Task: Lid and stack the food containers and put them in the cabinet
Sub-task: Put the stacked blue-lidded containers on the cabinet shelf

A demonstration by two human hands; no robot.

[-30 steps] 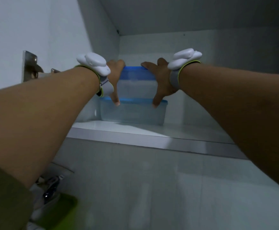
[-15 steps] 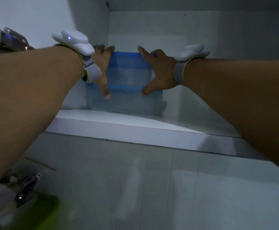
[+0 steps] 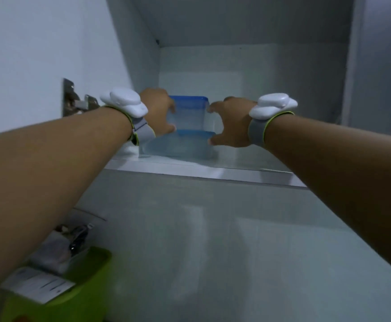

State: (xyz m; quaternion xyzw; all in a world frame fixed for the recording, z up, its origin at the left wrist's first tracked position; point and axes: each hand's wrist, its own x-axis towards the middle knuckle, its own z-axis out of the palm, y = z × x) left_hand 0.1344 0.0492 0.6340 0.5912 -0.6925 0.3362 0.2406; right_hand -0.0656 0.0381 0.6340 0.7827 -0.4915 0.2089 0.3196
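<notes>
Two clear food containers with blue lids stand stacked on the cabinet shelf point(image 3: 236, 177), toward its left side. The smaller upper container point(image 3: 188, 116) sits on the lid of the wider lower container point(image 3: 178, 147). My left hand point(image 3: 158, 111) curls around the upper container's left side, fingers and thumb on its wall. My right hand point(image 3: 230, 123) hovers just right of the stack with fingers spread. Its fingertip is near the upper lid's corner and its thumb near the lower lid's edge. I see no firm grip there. Both wrists wear white trackers.
A metal door hinge point(image 3: 73, 103) juts from the cabinet's left wall. Shelf room lies right of the stack, up to the cabinet's right wall point(image 3: 329, 89). Below the shelf is a pale tiled wall point(image 3: 213, 240). A green bin point(image 3: 87, 277) with a labelled packet sits at lower left.
My right hand has drawn back off the stack's right side and its fingers have spread apart. My left hand stays on the upper container. The view has tilted slightly.
</notes>
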